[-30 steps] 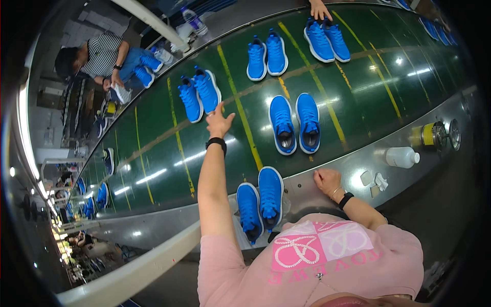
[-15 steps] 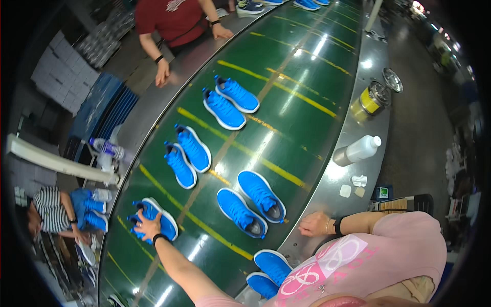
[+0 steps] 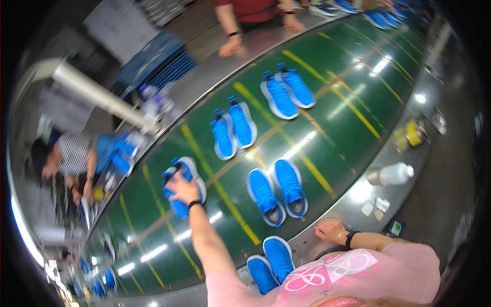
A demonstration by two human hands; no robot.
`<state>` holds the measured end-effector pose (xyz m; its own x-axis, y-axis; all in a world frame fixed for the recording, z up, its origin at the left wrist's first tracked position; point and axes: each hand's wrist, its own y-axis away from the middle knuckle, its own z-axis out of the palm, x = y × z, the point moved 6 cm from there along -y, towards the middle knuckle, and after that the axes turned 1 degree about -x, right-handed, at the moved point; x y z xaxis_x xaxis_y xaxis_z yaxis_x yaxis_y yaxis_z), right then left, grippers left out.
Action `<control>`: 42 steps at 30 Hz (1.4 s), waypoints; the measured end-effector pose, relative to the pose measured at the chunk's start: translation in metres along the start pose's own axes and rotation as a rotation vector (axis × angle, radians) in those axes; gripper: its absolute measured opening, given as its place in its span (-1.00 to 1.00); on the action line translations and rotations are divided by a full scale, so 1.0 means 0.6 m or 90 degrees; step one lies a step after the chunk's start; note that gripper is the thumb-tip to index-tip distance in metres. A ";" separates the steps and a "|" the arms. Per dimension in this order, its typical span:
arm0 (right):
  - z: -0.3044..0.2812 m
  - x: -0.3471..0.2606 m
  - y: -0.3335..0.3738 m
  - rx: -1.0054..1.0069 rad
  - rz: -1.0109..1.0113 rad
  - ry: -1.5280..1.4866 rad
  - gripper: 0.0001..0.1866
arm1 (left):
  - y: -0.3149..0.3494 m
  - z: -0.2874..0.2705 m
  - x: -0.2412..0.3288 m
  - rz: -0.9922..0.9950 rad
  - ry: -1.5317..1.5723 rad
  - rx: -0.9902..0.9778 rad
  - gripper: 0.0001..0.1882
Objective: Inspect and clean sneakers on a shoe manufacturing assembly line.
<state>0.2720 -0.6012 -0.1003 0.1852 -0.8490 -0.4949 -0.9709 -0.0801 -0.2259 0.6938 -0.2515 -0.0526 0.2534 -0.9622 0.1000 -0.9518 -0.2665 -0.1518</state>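
Observation:
A pair of blue sneakers with white soles (image 3: 195,176) sits on the green conveyor belt (image 3: 230,194). My left hand (image 3: 184,188) reaches across and grips this pair from above, fingers spread over the uppers and partly hiding one shoe. On the belt's steel border (image 3: 305,241), my right hand (image 3: 331,230) rests with loosely bent fingers and holds nothing. The nearest shoes to it are another blue pair (image 3: 279,194), toes pointing away from me. Close to my body stands one more blue pair (image 3: 271,263), partly hidden by my shirt.
Two further blue pairs (image 3: 232,128) (image 3: 287,92) stand farther along the belt. On the right ledge are a white bottle (image 3: 393,174), a yellow-banded metal can (image 3: 409,135) and small white pads (image 3: 367,209). Across the belt are a person in dark red (image 3: 250,13) and one in stripes (image 3: 75,153).
My view has turned to the left, so the belt and shoes appear shifted and rotated. My left hand stays on the same pair; my right hand remains on the steel border.

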 end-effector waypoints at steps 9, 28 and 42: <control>0.017 0.017 0.022 0.036 0.046 0.038 -0.79 | 0.153 -0.092 0.010 0.068 0.089 -0.033 -0.26; -0.093 0.146 0.070 0.224 0.418 -0.580 -0.75 | 0.744 -0.348 0.269 1.082 0.028 -0.103 -0.58; -0.151 0.109 0.157 -0.132 0.157 -0.461 -0.38 | 0.931 -0.208 0.159 0.611 0.359 -0.241 -0.55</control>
<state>0.1788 -0.7117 -0.0779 -0.0557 -0.3094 -0.9493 -0.9920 -0.0904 0.0876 0.1647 -0.4849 -0.0050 -0.6178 -0.5724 0.5392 -0.7254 0.6795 -0.1097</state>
